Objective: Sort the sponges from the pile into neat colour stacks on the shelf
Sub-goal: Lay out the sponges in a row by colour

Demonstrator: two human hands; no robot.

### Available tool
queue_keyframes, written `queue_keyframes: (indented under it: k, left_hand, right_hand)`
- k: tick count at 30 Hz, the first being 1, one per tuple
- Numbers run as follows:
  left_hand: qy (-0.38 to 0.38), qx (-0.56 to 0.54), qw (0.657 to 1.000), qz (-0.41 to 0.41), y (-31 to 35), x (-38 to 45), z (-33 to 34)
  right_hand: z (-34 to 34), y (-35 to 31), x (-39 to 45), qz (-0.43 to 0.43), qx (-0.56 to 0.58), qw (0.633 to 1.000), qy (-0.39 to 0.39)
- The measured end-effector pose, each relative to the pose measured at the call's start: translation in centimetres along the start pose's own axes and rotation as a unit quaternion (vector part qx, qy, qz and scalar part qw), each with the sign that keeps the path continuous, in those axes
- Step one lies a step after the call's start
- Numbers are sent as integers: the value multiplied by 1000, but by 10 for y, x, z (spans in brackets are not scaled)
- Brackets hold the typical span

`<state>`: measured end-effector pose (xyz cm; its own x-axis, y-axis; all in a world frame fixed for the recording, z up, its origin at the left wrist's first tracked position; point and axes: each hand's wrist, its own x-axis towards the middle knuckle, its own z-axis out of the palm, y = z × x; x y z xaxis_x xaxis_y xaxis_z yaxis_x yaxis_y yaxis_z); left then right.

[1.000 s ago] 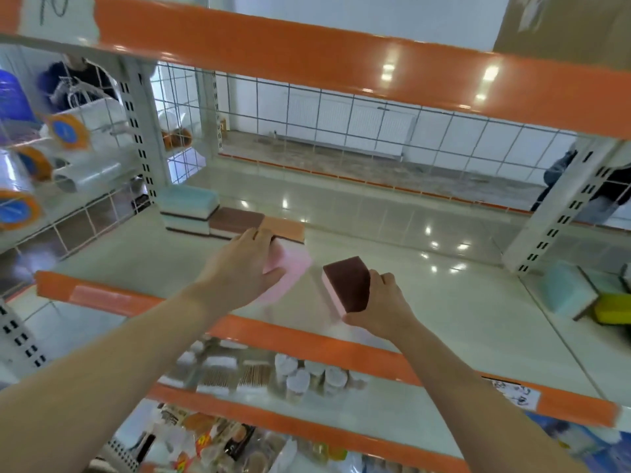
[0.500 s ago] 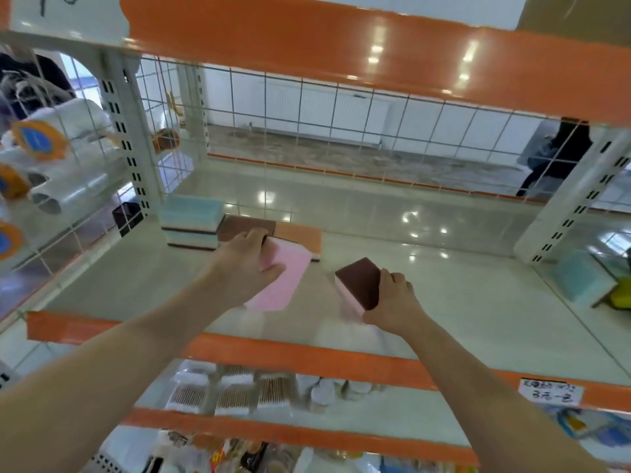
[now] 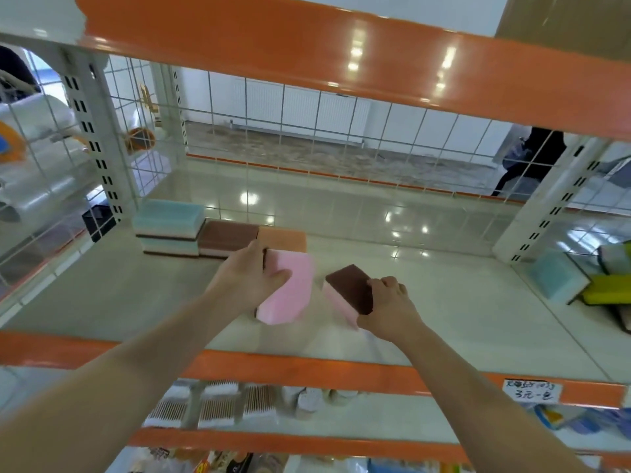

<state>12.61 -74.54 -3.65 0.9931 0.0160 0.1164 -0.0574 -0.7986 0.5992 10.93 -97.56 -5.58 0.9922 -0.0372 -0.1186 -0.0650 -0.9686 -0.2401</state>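
My left hand [image 3: 247,279] grips a pink sponge [image 3: 288,291], pink face up, tilted above the white shelf [image 3: 136,295]. My right hand [image 3: 387,307] holds a second pink sponge [image 3: 348,293] with its brown scouring side up, just to the right. Behind them, at the shelf's left, stands a stack of two teal sponges [image 3: 169,227], then a sponge with its brown side up [image 3: 227,237] and an orange sponge [image 3: 281,238] in a row. The loose pile [image 3: 580,278] of teal, yellow and other sponges lies at the far right.
A wire grid [image 3: 307,131] backs the shelf, and perforated uprights [image 3: 99,138] stand at both sides. An orange beam [image 3: 307,52] crosses overhead and an orange rail [image 3: 307,370] edges the front. Lower shelves hold packets of cotton swabs [image 3: 211,404]. A person [image 3: 532,158] stands beyond the grid.
My left hand has drawn the pink sponge slightly back and tilted it, showing more of its pink face. My right hand keeps its sponge in about the same place.
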Motion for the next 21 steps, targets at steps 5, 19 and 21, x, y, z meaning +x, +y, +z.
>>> queue_keyframes:
  k: [5, 19, 21]
  left_hand:
    - [4, -30, 1000, -4, 13, 7, 2]
    - [-6, -95, 995, 30, 39, 19, 26]
    - [-16, -95, 995, 33, 42, 22, 31]
  right_hand:
    - [-7, 15, 1, 29, -18, 999, 1]
    - [-22, 49, 7, 104, -53, 993, 28]
    - [-22, 47, 9, 84, -45, 995, 38]
